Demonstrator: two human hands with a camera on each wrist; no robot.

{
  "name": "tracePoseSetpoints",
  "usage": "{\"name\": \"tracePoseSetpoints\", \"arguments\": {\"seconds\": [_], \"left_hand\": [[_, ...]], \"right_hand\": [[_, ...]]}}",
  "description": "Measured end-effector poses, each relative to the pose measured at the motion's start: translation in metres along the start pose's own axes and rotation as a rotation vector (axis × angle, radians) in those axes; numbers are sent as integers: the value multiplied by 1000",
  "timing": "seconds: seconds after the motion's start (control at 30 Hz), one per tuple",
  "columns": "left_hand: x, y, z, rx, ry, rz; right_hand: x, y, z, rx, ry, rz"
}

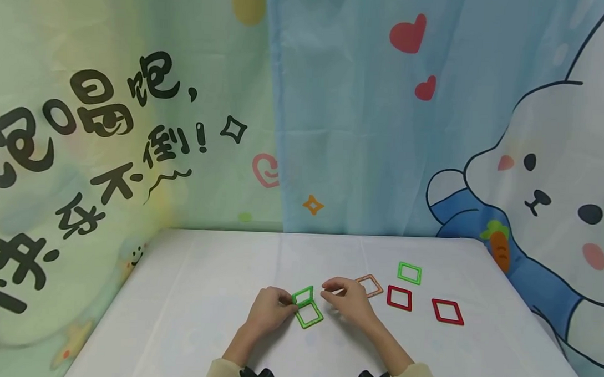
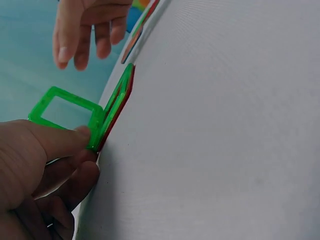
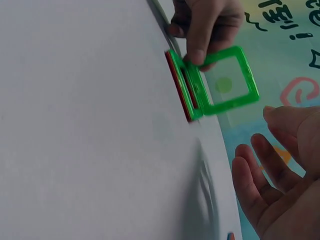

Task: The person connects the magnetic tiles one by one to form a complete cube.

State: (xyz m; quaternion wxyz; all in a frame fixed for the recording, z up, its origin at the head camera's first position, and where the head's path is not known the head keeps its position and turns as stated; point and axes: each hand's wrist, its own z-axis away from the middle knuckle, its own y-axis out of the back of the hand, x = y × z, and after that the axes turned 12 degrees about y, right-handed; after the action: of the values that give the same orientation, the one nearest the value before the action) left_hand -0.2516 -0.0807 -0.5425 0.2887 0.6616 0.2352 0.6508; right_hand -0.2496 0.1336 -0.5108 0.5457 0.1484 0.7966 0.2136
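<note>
Between the thumb and fingers of my left hand [image 1: 271, 309] a green square magnetic tile [image 2: 75, 96] is pinched, standing upright. Its lower edge meets a second green square tile [image 1: 314, 324] that lies on the table. Beneath that one a red tile [image 3: 178, 87] shows as a thin layer in both wrist views. To the right, my right hand [image 1: 350, 301] hovers apart from these tiles. Its fingers [image 3: 275, 167] are loosely bent with nothing between them, as the right wrist view shows.
On the white table [image 1: 193, 295], an orange tile [image 1: 377, 284] lies beyond my right hand, partly covered by it. Farther right lie a red tile [image 1: 399, 307], another red tile [image 1: 445, 301] and a green tile [image 1: 410, 265]. A printed curtain [image 1: 333, 156] hangs behind the table.
</note>
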Motion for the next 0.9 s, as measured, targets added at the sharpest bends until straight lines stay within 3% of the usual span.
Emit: {"name": "tracePoseSetpoints", "arguments": {"seconds": [0.27, 0.47, 0.9], "left_hand": [[6, 2, 7, 7, -3, -21], [8, 0, 14, -17, -3, 13], [4, -4, 14, -43, -15, 29]], "right_hand": [[11, 36, 5, 23, -13, 67], [24, 63, 11, 40, -65, 50], [44, 128, 32, 26, -177, 178]]}}
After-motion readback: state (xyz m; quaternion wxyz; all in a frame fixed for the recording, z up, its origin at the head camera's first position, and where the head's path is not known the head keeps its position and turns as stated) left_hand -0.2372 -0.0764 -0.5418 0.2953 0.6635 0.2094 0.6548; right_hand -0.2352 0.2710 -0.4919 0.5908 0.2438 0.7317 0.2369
